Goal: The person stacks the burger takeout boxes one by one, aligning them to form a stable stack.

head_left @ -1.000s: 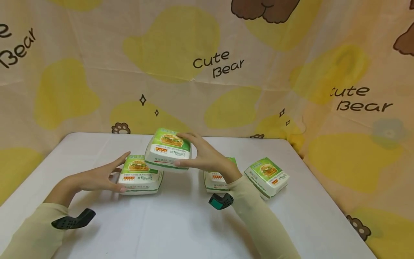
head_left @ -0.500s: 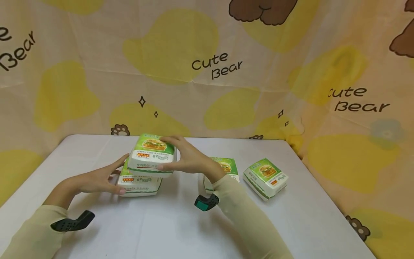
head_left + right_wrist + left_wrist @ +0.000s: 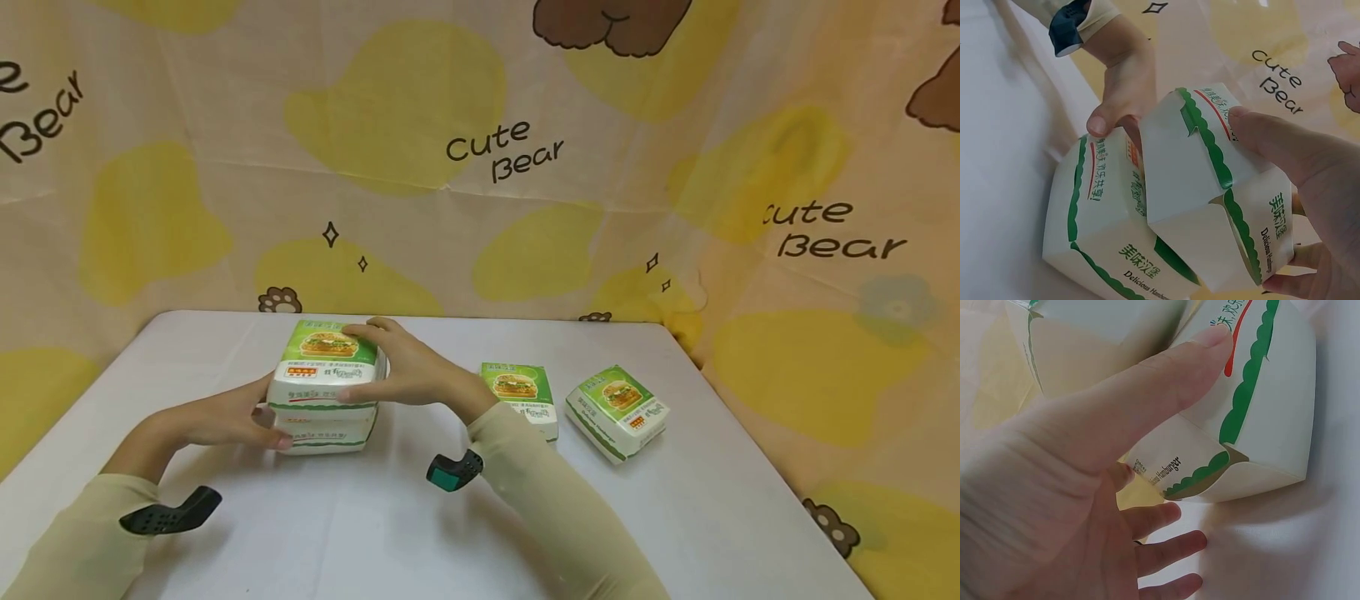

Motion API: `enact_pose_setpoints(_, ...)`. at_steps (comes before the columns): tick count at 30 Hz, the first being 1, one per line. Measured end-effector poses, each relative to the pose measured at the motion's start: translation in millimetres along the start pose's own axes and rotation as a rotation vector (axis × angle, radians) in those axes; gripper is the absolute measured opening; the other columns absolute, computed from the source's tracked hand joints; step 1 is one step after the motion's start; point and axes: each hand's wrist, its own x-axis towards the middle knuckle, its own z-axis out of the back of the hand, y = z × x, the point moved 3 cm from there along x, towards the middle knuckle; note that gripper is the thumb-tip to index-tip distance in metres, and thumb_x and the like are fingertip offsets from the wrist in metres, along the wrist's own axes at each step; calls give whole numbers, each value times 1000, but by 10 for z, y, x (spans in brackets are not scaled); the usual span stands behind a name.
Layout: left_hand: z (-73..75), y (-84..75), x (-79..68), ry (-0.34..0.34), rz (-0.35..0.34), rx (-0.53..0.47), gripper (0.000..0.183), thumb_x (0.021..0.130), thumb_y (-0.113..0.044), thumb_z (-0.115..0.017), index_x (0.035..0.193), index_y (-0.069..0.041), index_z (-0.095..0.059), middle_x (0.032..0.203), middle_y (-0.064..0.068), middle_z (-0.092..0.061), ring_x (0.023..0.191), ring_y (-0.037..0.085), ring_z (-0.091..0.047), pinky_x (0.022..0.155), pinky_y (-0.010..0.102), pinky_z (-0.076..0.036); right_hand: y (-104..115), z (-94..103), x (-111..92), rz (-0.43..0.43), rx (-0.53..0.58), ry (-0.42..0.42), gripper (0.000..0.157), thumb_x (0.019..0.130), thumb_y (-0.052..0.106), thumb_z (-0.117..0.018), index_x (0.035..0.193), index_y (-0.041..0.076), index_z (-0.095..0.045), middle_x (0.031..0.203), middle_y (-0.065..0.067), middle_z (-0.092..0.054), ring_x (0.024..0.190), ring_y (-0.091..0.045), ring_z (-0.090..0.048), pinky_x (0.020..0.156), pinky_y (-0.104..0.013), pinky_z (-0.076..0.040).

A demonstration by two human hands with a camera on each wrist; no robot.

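Note:
In the head view my right hand (image 3: 420, 371) grips a green and white hamburger box (image 3: 322, 346), thumb on its front and fingers over its far right side. That box is close over a second, matching hamburger box (image 3: 330, 439) and hides most of its top. My left hand (image 3: 206, 418) holds the lower box at its left side. The left wrist view has the left thumb on the printed front of the lower box (image 3: 1272, 387), with the other fingers spread beyond its side. From the right wrist, the upper box (image 3: 1179, 169) looks tilted against the lower one.
Two more hamburger boxes stand on the white table (image 3: 390, 533) to the right: one box (image 3: 517, 385) is partly behind the right forearm, the other box (image 3: 618, 414) is turned at an angle. A patterned cloth (image 3: 405, 108) hangs behind the table.
My right hand has carried the upper box left and down, from beside and above the lower box to right over it. The left hand has stayed at the lower box.

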Motion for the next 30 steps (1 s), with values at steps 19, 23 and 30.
enact_pose_setpoints(19,15,20,15,6,-37,-31,89,83,-20,-79,153,-3,-26,142,19,-56,129,33,-50,96,63,-48,54,-77,51,3,-6,17,91,82,53,-78,158,35,-32,168,-5,-20,149,-26,-34,117,-48,-39)
enact_pose_setpoints(23,40,16,-6,-5,-20,-12,97,82,-22,-80,155,-5,-19,143,20,-54,132,42,-46,96,64,-48,47,-74,42,3,-26,16,90,82,55,-77,158,36,-31,169,-3,-16,153,-27,-29,118,-52,-38)
enact_pose_setpoints(30,164,15,-123,-59,18,37,116,82,-27,-78,164,-17,5,158,30,-30,138,60,-32,97,77,-39,27,-60,30,-8,-32,22,90,83,57,-75,158,38,-30,171,-1,-12,156,-28,-22,117,-57,-37)
